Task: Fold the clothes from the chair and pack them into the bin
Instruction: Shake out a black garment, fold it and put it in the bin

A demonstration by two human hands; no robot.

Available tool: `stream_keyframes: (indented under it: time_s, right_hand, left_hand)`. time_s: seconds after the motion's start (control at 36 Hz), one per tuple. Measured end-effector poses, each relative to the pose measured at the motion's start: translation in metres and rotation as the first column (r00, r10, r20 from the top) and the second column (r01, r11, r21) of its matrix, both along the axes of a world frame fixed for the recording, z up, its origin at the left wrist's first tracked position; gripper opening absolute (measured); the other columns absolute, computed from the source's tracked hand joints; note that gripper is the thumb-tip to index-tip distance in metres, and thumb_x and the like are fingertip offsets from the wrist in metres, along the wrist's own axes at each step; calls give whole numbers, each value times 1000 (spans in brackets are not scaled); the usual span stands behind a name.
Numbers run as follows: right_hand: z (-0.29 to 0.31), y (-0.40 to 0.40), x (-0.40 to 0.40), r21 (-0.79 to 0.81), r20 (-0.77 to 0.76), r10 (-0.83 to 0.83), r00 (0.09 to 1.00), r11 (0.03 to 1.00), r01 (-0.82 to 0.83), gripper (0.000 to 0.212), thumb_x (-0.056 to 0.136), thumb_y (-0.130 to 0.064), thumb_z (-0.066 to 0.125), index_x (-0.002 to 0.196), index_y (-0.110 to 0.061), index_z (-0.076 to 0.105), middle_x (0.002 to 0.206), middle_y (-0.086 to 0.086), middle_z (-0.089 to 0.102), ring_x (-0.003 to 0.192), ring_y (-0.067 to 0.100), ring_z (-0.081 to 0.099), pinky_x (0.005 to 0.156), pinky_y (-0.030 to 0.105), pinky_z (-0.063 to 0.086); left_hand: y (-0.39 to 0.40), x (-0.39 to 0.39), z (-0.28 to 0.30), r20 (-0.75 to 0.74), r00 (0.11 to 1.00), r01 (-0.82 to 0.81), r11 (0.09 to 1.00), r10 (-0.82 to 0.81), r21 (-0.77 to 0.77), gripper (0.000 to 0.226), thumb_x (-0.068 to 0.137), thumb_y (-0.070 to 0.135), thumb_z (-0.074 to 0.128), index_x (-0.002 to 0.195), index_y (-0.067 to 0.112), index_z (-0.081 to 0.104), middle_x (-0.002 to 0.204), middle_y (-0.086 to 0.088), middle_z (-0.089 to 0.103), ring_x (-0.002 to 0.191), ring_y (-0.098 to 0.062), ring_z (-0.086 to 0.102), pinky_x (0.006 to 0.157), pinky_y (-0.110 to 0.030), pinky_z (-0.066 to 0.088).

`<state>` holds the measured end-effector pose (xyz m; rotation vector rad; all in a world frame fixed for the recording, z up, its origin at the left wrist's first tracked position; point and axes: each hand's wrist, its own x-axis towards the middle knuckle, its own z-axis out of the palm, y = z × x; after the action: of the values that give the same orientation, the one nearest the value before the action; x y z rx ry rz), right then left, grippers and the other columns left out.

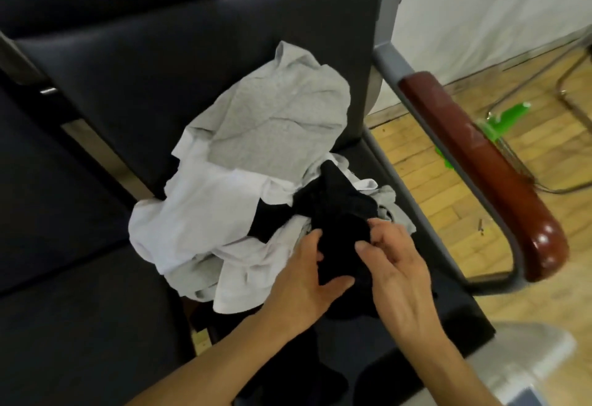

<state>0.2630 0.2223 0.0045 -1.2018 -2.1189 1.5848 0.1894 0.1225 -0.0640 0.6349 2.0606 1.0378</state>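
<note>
**A:** so what are the hands doing here?

**B:** both are on the black garment (336, 229) at the near right of the pile. The left hand (304, 280) has its thumb curled up under a fold and its fingers wrapped over the top, so it's gripping the cloth. The right hand (395, 264) is half closed, thumb and fingertips pinching the same dark fabric from the right side.

**A:** and the rest of the clothes?

**B:** all heaped on the chair seat (105, 325). A white shirt (205, 213), thin and crumpled, sits left of the black piece; a grey heathered top (272, 117), soft knit look, is draped at the far side against the backrest. More grey pokes out at the near left edge and far right of the heap.

**A:** room to move?

**B:** seat is dark padded leather-ish stuff, bare to the left. On the right a glossy reddish wooden armrest (490, 165) on a grey metal frame bounds it, with wood floor (426, 181) beyond. A pale blurry shape sits at the near right corner, can't tell what it is.
</note>
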Motion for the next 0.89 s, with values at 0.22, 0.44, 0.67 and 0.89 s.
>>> stream_keyframes:
  time_s: [0.22, 0.44, 0.67, 0.89]
  right_hand:
    - [183, 8, -1, 48, -273, 19, 962, 999, -6, 14, 77, -26, 46, 70, -14, 50, 72, 14, 56, 72, 30, 55, 53, 18, 37]
    - [366, 15, -26, 25, -525, 25, 851, 1000, -14, 8, 97, -13, 45, 97, -19, 49, 74, 7, 64, 71, 22, 66, 68, 38, 58]
    - [476, -72, -12, 301, -239, 580, 779, 807, -509, 56, 83, -51, 62, 125, -29, 31, 106, -18, 53, 93, -3, 56, 81, 18, 49]
    - [531, -185, -35, 540, -110, 534, 838, 740, -400, 78, 75, -63, 62, 133, -19, 33, 127, -1, 45, 114, 20, 52, 92, 44, 49]
  left_hand:
    - [7, -32, 157, -317, 947, -9, 990, 53, 138, 11, 91, 26, 59, 99, 20, 65, 97, 10, 52, 88, -3, 54, 83, -20, 46]
    - [-20, -39, 399, -206, 942, -163, 901, 263, 403, 36, 94, 21, 56, 60, 13, 48, 50, 11, 43, 50, -1, 40, 51, -15, 34]
    - [-82, -26, 603, 24, 830, -454, 649, 558, 610, 30, 97, 39, 46, 94, 15, 63, 100, -12, 68, 95, -29, 66, 82, -50, 55]
    - [-169, -17, 700, 217, 837, -492, 518, 503, 700, 32, 97, 35, 49, 118, 13, 55, 111, -7, 64, 103, -24, 62, 90, -45, 52]
